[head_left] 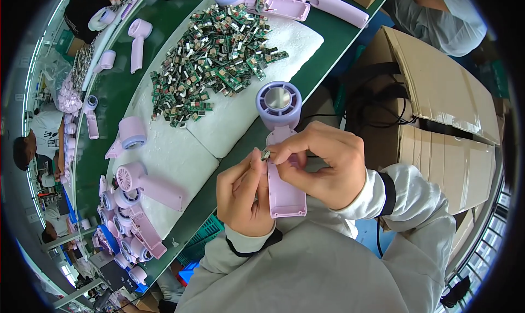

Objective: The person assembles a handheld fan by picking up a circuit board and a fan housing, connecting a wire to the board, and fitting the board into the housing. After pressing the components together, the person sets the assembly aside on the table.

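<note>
A small circuit board [266, 154] is pinched between the fingertips of my left hand [244, 194] and my right hand [326, 162], both closed. Just beneath them is a lilac handheld fan housing [287, 195], its hollow handle open toward me and its round head [278, 102] pointing away. My right fingers cross over the handle, while my left fingers lie along its left side. How firmly each hand grips the housing is hidden. Beyond the fan head, many similar green circuit boards [219, 61] lie heaped on a white foam sheet [210, 130].
Lilac fan parts [131, 231] crowd the left end of the green table [112, 110], with more fan housings [333, 7] at the far edge. To my right stand large cardboard boxes [448, 154] and black cables [377, 102]. Other people work across the table and at far right.
</note>
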Action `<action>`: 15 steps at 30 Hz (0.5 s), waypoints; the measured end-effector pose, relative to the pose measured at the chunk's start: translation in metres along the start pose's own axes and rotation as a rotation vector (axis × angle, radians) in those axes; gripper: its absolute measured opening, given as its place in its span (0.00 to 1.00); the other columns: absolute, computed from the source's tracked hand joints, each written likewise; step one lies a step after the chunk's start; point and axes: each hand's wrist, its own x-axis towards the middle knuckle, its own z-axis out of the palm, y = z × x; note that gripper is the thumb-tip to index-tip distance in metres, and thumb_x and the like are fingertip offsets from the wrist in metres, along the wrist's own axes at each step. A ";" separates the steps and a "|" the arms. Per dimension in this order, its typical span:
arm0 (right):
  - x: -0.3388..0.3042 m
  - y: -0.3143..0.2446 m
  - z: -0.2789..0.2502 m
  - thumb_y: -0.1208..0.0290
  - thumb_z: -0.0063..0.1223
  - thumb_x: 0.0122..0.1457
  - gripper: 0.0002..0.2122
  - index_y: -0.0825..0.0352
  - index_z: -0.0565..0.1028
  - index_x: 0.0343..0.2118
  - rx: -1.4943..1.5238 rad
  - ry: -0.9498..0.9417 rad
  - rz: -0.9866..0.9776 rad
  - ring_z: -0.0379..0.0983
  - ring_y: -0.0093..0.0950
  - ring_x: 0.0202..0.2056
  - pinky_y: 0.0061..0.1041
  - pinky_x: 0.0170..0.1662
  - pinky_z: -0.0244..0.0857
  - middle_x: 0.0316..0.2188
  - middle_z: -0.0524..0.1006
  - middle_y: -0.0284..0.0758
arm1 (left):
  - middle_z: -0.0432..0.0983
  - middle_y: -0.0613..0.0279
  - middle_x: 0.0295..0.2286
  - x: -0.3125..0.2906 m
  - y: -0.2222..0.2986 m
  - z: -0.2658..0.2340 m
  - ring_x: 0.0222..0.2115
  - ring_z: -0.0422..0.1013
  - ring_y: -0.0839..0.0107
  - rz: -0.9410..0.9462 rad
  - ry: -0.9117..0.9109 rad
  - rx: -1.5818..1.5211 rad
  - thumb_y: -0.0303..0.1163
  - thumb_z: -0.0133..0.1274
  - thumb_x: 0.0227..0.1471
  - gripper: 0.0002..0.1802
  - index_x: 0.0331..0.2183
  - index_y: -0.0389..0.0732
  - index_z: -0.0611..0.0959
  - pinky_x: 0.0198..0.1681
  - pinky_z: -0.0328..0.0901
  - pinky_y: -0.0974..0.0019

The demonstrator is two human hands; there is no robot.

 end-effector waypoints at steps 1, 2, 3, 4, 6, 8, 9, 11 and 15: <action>0.000 0.000 0.000 0.85 0.65 0.45 0.09 0.66 0.82 0.30 0.004 0.018 0.010 0.72 0.22 0.22 0.22 0.27 0.67 0.25 0.81 0.31 | 0.77 0.50 0.38 -0.001 0.003 0.004 0.37 0.79 0.62 0.011 0.029 0.023 0.13 0.60 0.53 0.19 0.48 0.34 0.86 0.36 0.74 0.67; -0.002 0.001 -0.003 0.85 0.65 0.45 0.09 0.66 0.82 0.30 0.001 0.038 0.025 0.72 0.22 0.22 0.22 0.27 0.67 0.25 0.81 0.31 | 0.77 0.50 0.38 -0.003 0.005 0.009 0.37 0.79 0.62 0.007 0.022 0.005 0.13 0.60 0.53 0.19 0.48 0.34 0.86 0.36 0.74 0.67; -0.003 0.002 -0.004 0.85 0.65 0.45 0.09 0.66 0.82 0.30 -0.016 0.043 0.035 0.72 0.22 0.22 0.22 0.27 0.67 0.25 0.81 0.31 | 0.77 0.50 0.39 -0.004 0.006 0.012 0.36 0.79 0.61 0.022 0.025 0.053 0.13 0.59 0.53 0.19 0.48 0.33 0.85 0.36 0.75 0.67; -0.003 0.005 -0.005 0.85 0.65 0.45 0.09 0.66 0.82 0.30 0.001 0.051 0.019 0.72 0.22 0.22 0.22 0.27 0.67 0.25 0.80 0.31 | 0.77 0.49 0.39 -0.004 0.006 0.014 0.36 0.79 0.61 0.038 0.028 0.101 0.12 0.59 0.53 0.19 0.48 0.33 0.85 0.36 0.75 0.67; -0.004 0.010 -0.008 0.84 0.65 0.46 0.09 0.66 0.82 0.30 0.034 0.069 -0.015 0.72 0.22 0.22 0.22 0.27 0.67 0.24 0.80 0.31 | 0.76 0.49 0.39 -0.005 0.008 0.022 0.36 0.79 0.61 0.051 0.020 0.129 0.12 0.59 0.53 0.19 0.48 0.32 0.85 0.36 0.75 0.67; -0.004 0.014 -0.012 0.84 0.65 0.46 0.08 0.66 0.82 0.30 0.027 0.070 -0.012 0.72 0.23 0.22 0.22 0.27 0.67 0.24 0.80 0.31 | 0.76 0.48 0.40 -0.005 0.010 0.027 0.36 0.79 0.61 0.042 0.030 0.175 0.12 0.59 0.53 0.18 0.46 0.32 0.86 0.37 0.75 0.67; -0.004 0.016 -0.015 0.83 0.65 0.46 0.08 0.66 0.82 0.30 0.033 0.063 -0.017 0.72 0.23 0.22 0.23 0.27 0.67 0.24 0.80 0.31 | 0.77 0.48 0.40 -0.006 0.010 0.029 0.36 0.79 0.61 0.037 0.037 0.200 0.13 0.59 0.53 0.17 0.46 0.32 0.86 0.37 0.75 0.67; -0.002 0.019 -0.019 0.83 0.65 0.47 0.08 0.66 0.82 0.30 0.037 0.070 -0.027 0.72 0.23 0.22 0.23 0.26 0.67 0.25 0.80 0.31 | 0.76 0.48 0.41 -0.006 0.004 0.025 0.37 0.78 0.61 0.015 -0.011 0.151 0.14 0.59 0.54 0.19 0.49 0.32 0.84 0.37 0.75 0.67; -0.001 0.026 -0.027 0.81 0.65 0.49 0.07 0.66 0.82 0.32 0.056 0.044 -0.022 0.72 0.24 0.22 0.23 0.27 0.67 0.26 0.80 0.31 | 0.76 0.47 0.44 0.006 0.005 0.021 0.37 0.78 0.61 -0.215 -0.117 -0.214 0.17 0.58 0.55 0.28 0.57 0.31 0.74 0.38 0.74 0.66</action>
